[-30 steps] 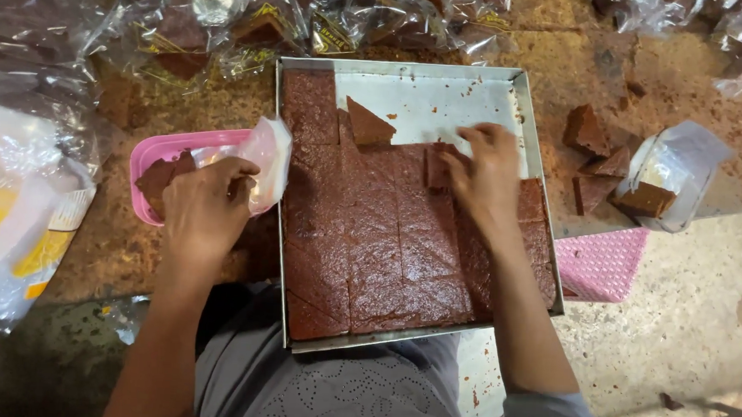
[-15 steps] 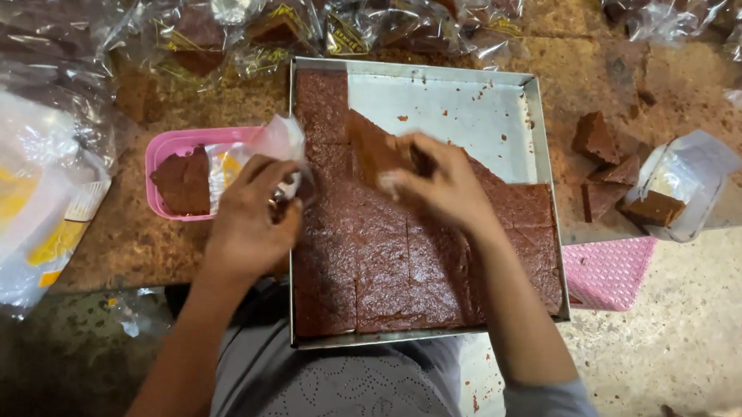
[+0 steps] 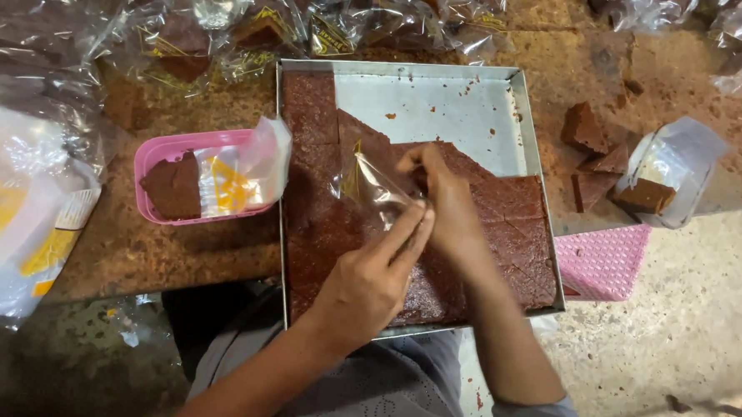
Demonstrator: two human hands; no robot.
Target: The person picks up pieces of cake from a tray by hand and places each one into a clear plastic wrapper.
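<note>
A metal tray (image 3: 521,115) on my lap holds a slab of dark brown cake (image 3: 520,232) cut into pieces. Over its middle, my left hand (image 3: 372,279) pinches a small clear plastic bag (image 3: 372,188). My right hand (image 3: 442,199) holds a brown cake piece (image 3: 369,146) at the bag's mouth, partly inside it. The tray's far right part is bare metal with crumbs.
A pink plastic basket (image 3: 161,153) at the left holds a cake piece and clear bags. Many wrapped pieces in clear bags (image 3: 254,20) lie along the far side. Loose brown pieces (image 3: 594,156) and an open bag (image 3: 673,167) sit at the right, with a pink lid (image 3: 602,260) nearby.
My right hand lifted a cake piece from the tray and brought it to the bag. My left hand carried the bag from the pink basket over the tray.
</note>
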